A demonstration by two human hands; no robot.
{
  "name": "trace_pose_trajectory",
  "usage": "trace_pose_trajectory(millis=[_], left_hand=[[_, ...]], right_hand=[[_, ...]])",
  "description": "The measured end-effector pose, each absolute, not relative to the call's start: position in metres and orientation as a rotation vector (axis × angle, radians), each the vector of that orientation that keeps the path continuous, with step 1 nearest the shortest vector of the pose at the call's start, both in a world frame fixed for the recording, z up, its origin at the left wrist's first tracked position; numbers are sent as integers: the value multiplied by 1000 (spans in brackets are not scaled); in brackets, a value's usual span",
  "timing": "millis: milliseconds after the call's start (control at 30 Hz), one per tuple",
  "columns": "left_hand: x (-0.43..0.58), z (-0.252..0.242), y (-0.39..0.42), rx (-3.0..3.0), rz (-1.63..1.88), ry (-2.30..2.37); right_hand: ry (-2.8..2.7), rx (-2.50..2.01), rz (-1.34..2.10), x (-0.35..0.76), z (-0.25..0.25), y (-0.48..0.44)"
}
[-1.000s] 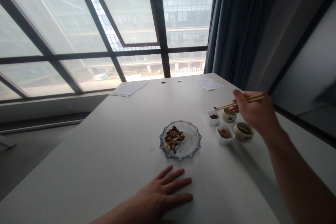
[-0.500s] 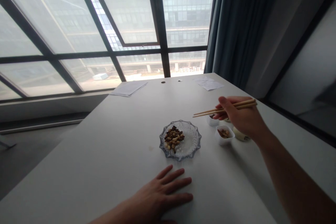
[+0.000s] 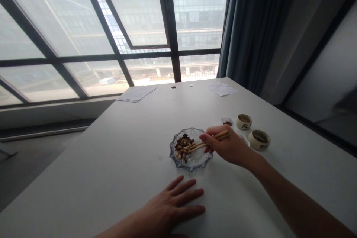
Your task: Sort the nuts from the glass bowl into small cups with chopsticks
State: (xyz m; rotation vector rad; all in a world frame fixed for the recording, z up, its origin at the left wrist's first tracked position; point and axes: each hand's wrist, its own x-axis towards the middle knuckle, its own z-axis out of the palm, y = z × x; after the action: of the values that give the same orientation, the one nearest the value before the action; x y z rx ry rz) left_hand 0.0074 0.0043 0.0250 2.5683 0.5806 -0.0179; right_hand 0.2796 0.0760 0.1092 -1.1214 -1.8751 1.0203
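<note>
My right hand [image 3: 223, 143] grips a pair of wooden chopsticks [image 3: 213, 139], their tips down among the mixed nuts and seeds [image 3: 184, 146]. That pile lies in the left half of a scalloped glass dish [image 3: 192, 168]. Whether the tips pinch a piece is too small to tell. Flat on the table in front of the dish rests my left hand [image 3: 181, 200], fingers spread and holding nothing. A small white plastic cup [image 3: 228, 122] with dark pieces stands beyond my right hand. A second white cup [image 3: 244, 139] is mostly hidden behind that hand.
Two cream ceramic cups with dark markings, a farther one [image 3: 243, 122] and a nearer one [image 3: 259, 140], stand right of the dish. Papers lie at the far left [image 3: 136, 94] and far right [image 3: 224, 89] of the white table [image 3: 117, 148]. A dark curtain [image 3: 251, 26] hangs behind.
My right hand has moved left and down with the chopsticks, from above the small cups to the glass dish. The ceramic cups have come into clear view. My left hand stays put.
</note>
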Motion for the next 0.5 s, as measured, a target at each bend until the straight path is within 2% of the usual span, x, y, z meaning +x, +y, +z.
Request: trace_pose_trajectory(millis=[500], left_hand=[[10, 29, 6, 2556, -81, 582]], right_hand=[[-1784, -1065, 1057, 270, 92, 79]])
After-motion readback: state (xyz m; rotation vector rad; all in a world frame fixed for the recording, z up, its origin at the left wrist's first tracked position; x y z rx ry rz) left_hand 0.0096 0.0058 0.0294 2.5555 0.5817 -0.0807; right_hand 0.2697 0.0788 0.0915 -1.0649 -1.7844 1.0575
